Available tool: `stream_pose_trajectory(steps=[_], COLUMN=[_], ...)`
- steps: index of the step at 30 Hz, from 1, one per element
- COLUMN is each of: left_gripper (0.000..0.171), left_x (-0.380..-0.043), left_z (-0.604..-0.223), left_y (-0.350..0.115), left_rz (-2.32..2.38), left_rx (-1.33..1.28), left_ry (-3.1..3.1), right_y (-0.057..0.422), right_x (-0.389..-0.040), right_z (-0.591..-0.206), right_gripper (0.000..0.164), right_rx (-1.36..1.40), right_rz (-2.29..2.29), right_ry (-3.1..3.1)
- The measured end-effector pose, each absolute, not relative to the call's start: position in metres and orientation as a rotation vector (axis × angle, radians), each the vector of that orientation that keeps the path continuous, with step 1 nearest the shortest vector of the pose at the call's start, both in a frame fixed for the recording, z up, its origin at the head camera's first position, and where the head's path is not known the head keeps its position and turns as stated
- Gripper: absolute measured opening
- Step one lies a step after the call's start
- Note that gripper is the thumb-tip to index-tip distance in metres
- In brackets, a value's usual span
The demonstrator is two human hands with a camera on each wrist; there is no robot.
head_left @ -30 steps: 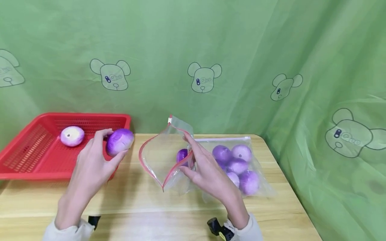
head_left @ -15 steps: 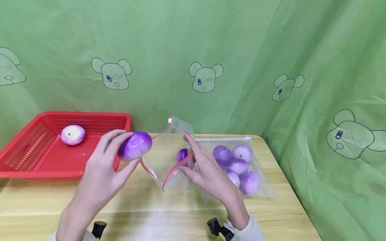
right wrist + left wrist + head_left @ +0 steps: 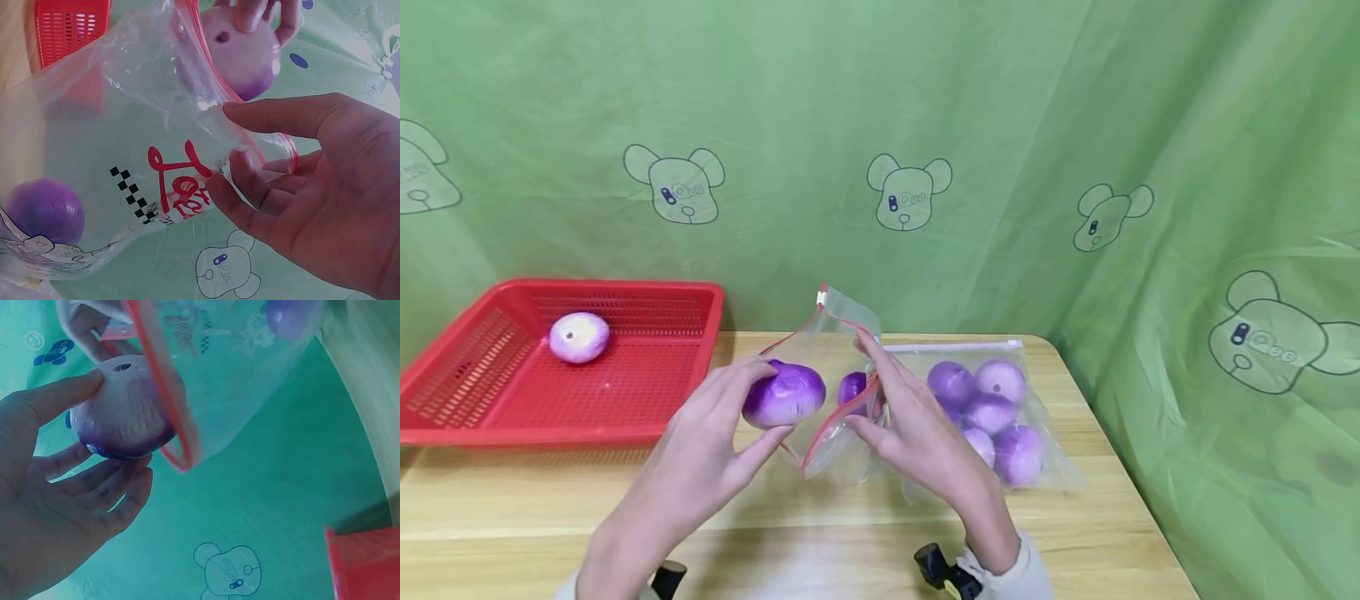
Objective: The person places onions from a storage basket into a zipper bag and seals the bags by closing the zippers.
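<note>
My left hand (image 3: 707,454) grips a purple-and-white onion (image 3: 786,396) between thumb and fingers, right at the mouth of a clear zip bag (image 3: 859,315). In the left wrist view, the bag's red lip crosses in front of one side of this onion (image 3: 128,412). My right hand (image 3: 921,429) pinches the bag's right edge, thumb on one side and fingers on the other, and the mouth gapes. Deeper in that bag lies another purple onion (image 3: 47,211). Red lettering and black checks mark the plastic in the right wrist view.
A red plastic basket (image 3: 640,387) stands at the left with one pale onion (image 3: 578,337) inside. At the right, a second clear bag (image 3: 1045,450) containing several onions lies on the wooden table (image 3: 820,542). A green curtain (image 3: 775,100) hangs behind and along the right side.
My left hand has carried the onion rightward from the basket's right edge to the mouth of the bag. My right hand keeps its place on the bag.
</note>
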State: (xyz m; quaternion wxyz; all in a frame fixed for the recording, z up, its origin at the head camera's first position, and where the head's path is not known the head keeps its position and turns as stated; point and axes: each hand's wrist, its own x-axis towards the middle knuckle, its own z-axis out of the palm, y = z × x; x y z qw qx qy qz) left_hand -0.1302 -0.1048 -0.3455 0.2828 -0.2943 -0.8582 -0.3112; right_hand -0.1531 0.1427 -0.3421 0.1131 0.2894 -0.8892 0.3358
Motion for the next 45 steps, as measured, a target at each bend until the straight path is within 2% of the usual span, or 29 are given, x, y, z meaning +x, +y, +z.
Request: stream_pose_trajectory(steps=[10,25,45], left_gripper=[0.055,0.049,0.034], left_x=[-0.135,-0.135,-0.135], left_z=[-0.355,-0.367,-0.359], left_y=[-0.099,-0.097,-0.099], left_rz=[-0.759,-0.613,-0.641], left_rx=[-0.778,-0.910,-0.912], left_ry=[-2.395,-2.509,-2.368], right_y=[0.143,0.144,0.145], right_x=[-0.150,-0.148,-0.149], right_z=[-0.337,-0.338,-0.338], right_gripper=[0.102,0.098,0.099], right_rx=[0.883,0.886,0.836], right_rz=[0.998,0.963,1.008], right_ry=[-2.588,-2.610,-2.612])
